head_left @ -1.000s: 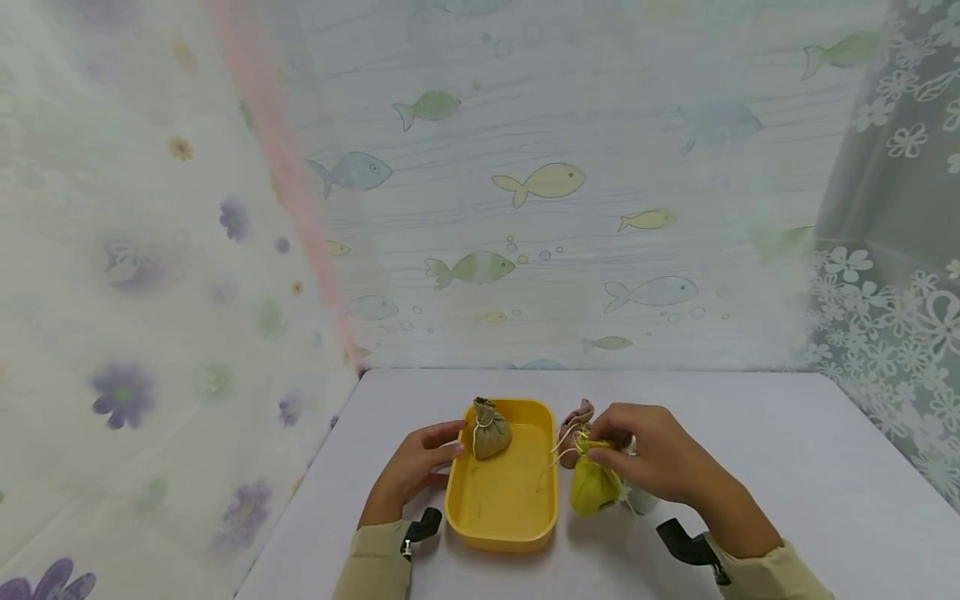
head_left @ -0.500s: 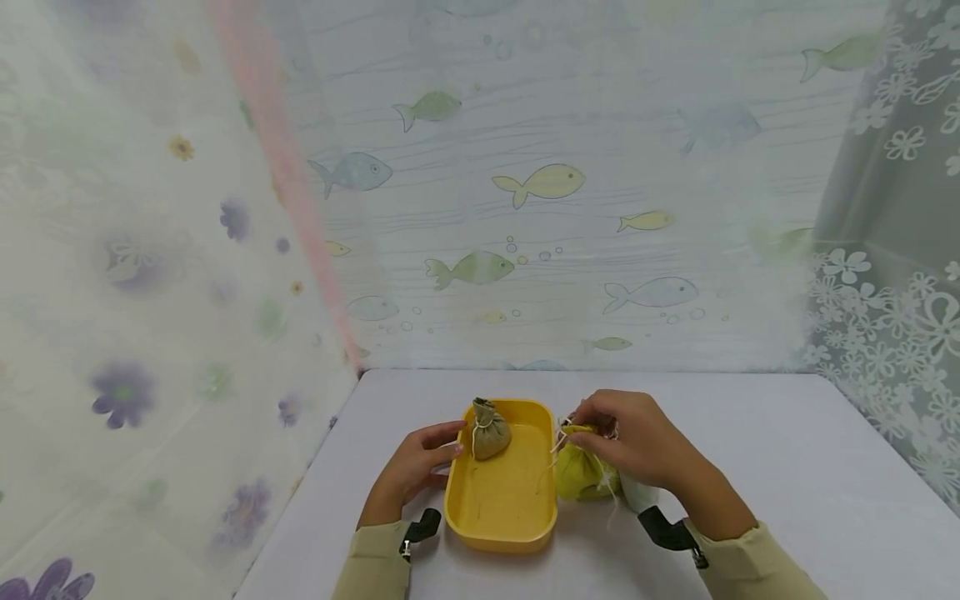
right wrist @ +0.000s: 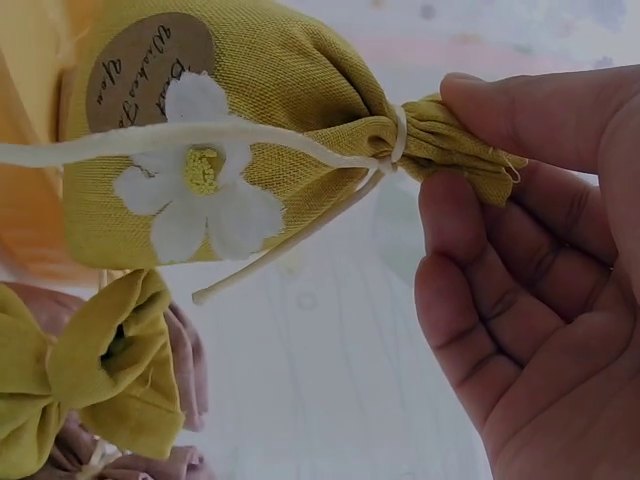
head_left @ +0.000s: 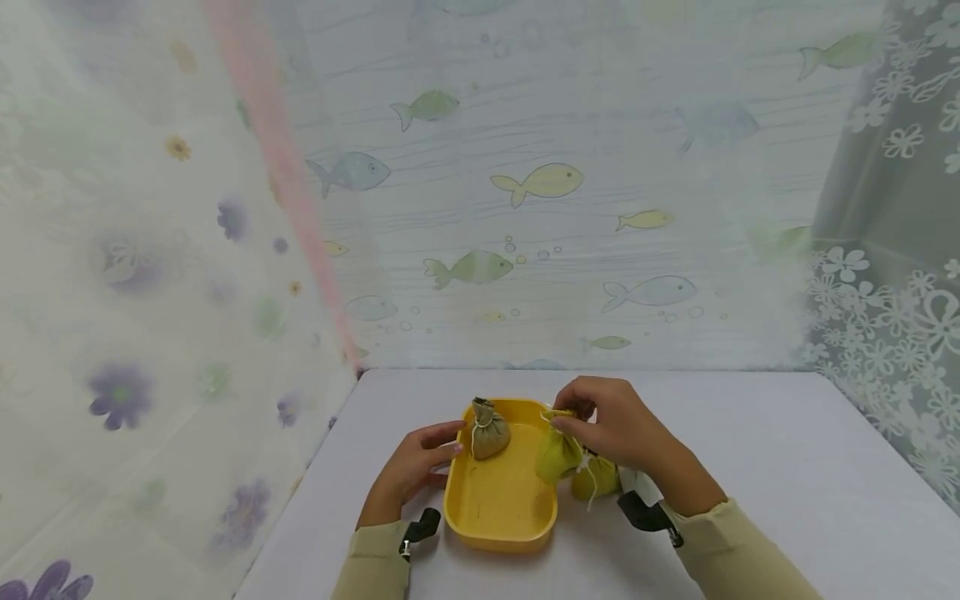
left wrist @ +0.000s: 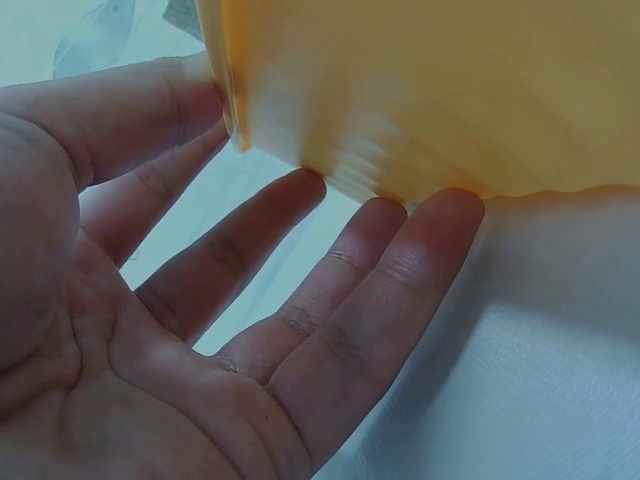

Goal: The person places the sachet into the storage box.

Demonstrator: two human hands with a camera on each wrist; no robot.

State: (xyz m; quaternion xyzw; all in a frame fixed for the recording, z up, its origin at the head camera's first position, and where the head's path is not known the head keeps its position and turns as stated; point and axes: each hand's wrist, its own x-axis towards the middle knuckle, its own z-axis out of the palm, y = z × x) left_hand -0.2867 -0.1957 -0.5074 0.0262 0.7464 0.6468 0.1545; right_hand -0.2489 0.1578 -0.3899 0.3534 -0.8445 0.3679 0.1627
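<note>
My right hand pinches the tied neck of a yellow-green cloth pouch and holds it above the right rim of the yellow tray. In the right wrist view the pouch shows a white flower and a round brown label, and thumb and fingers grip its gathered top. An olive pouch sits in the tray's far left corner. My left hand rests against the tray's left wall with straight fingers touching the tray.
A second yellow pouch lies on the white table under my right hand, with a pink pouch beside the yellow one. Fish-print curtain closes the back; flowered curtains stand left and right.
My right hand has lifted the yellow-green pouch off the table and carried it left to the tray's right rim. The left hand and the olive pouch have not moved.
</note>
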